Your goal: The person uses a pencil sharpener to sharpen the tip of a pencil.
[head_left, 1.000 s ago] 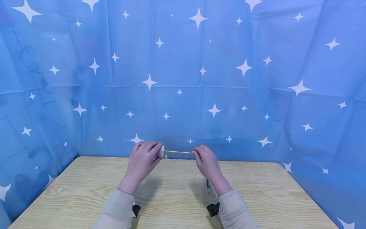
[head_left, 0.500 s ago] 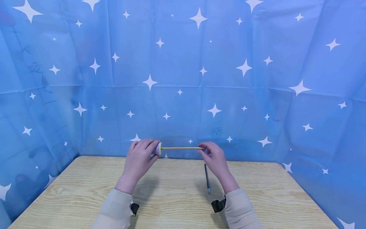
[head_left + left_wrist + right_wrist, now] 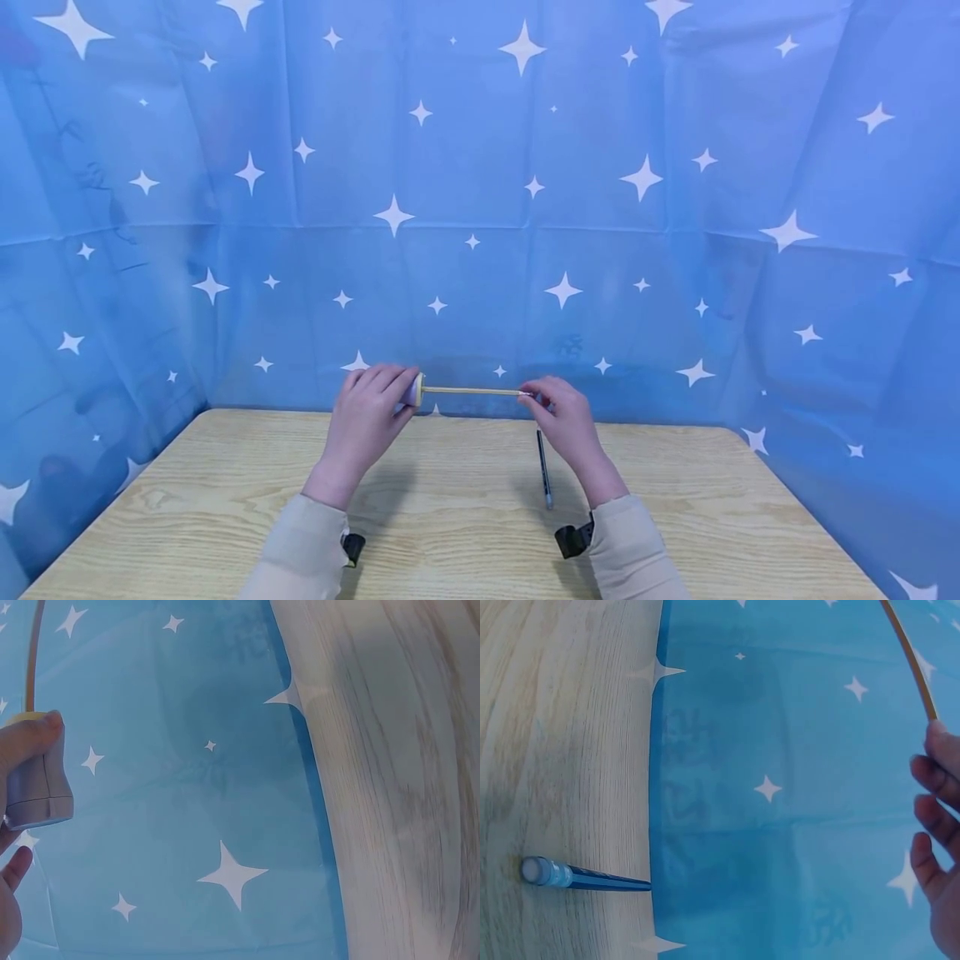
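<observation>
The left hand (image 3: 367,408) clamps its grip on the lilac holder (image 3: 41,784); the right hand (image 3: 564,417) pinches the yellow pencil (image 3: 472,391), best worked straight (sideways force could snap it).

"How's the light in the head view?"

"Bright and even. The curtain (image 3: 480,167) glows most around two o'clock and turns murkier toward eight."

"Shadows?"

"Soft-edged ones on the desk (image 3: 450,542): one below the left hand (image 3: 363,421) at seven o'clock, another near the right hand (image 3: 564,421) between five and six. The light seems to come from overhead."

"And the wrist views?"

"Dimmer, with a greener blue. The left one shows a hazy dark patch on the desk between one and two."

"Distortion?"

"The yellow rod (image 3: 31,667) bows at ten o'clock there and at two in the right wrist view. Fine detail is soft throughout."
</observation>
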The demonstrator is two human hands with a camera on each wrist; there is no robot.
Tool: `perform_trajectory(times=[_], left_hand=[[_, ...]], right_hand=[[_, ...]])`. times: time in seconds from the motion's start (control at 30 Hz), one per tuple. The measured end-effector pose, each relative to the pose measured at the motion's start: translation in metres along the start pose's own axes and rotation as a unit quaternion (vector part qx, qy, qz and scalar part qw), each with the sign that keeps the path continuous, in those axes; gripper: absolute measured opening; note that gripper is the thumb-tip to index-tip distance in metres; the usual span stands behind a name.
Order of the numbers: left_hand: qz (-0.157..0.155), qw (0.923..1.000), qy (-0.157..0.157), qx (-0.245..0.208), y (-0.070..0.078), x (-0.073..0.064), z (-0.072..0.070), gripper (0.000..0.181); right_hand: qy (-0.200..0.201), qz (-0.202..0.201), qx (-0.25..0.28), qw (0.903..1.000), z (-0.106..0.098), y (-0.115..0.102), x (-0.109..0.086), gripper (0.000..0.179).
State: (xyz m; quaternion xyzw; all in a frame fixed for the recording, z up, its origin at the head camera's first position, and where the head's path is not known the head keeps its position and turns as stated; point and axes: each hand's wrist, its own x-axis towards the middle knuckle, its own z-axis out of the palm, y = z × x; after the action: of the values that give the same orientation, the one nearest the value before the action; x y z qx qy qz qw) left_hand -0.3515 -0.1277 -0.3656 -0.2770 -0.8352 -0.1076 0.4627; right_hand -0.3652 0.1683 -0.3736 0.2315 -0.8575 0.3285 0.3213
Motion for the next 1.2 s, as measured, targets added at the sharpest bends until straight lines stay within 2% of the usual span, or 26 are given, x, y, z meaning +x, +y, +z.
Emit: perform_trajectory(times=[0.6,0.87,1.2], left_hand=[[0.012,0.9999,0.008,0.005,-0.0004,0.0006,0.0009,0.052],[0.009,0.9999,0.007,0.004,-0.0006,0.0003,-0.0004,0.053],[0.012,0.9999,0.009,0.006,0.0022,0.001,0.0012,0.054]], right_hand=[[-0.028,0.041,0.049,0.9976,-0.0015,0.0002,0.0009,0.011],[-0.028,0.044,0.064,0.9966,0.0002,0.0012,0.0004,0.012],[-0.041,0.077,0.092,0.992,-0.0012,0.0026,-0.0007,0.018]])
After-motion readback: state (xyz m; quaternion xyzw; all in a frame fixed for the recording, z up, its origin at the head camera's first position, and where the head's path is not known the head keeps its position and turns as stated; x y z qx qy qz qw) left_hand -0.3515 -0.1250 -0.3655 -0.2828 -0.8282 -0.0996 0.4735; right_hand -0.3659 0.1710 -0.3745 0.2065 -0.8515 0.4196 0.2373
